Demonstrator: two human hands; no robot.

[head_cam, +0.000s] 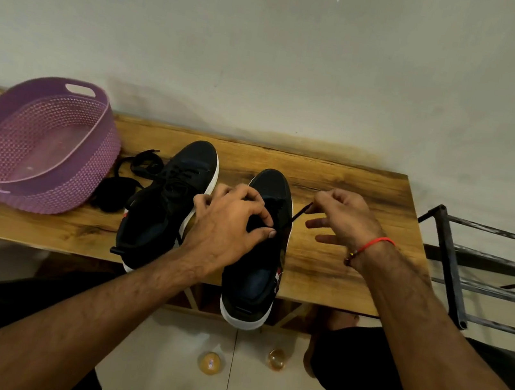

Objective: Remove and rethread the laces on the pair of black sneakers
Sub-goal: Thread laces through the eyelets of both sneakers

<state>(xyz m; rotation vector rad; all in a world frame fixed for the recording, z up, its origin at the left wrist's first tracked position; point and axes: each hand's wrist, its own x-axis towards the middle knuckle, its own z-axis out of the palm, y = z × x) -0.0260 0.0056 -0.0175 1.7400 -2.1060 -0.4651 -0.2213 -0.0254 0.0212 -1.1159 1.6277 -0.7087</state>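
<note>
Right hand (343,222) pinches lace (296,216) at frame centre-right; lace slants down-left to right shoe (260,256). Left hand (228,224) grips that shoe, nearer the eyelets.

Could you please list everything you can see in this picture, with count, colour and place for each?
sneakers: 2, black with white soles, side by side mid-table, toes toward the wall; left sneaker laced, right sneaker under the hands, heel over the table's near edge
lace: 1, black, running from the right sneaker up to the right hand
loose lace: 1 bundle, black, on the table between basket and left sneaker
basket: 1, purple, left end of the table
table: 1, brown wood grain, against the wall
metal rack: 1, dark, right of the table
round objects: 2, yellowish, on the floor below
bracelet: 1, red, right wrist
left hand: 1, fingers curled on the right sneaker's lacing area
right hand: 1, pinching the lace end
</note>
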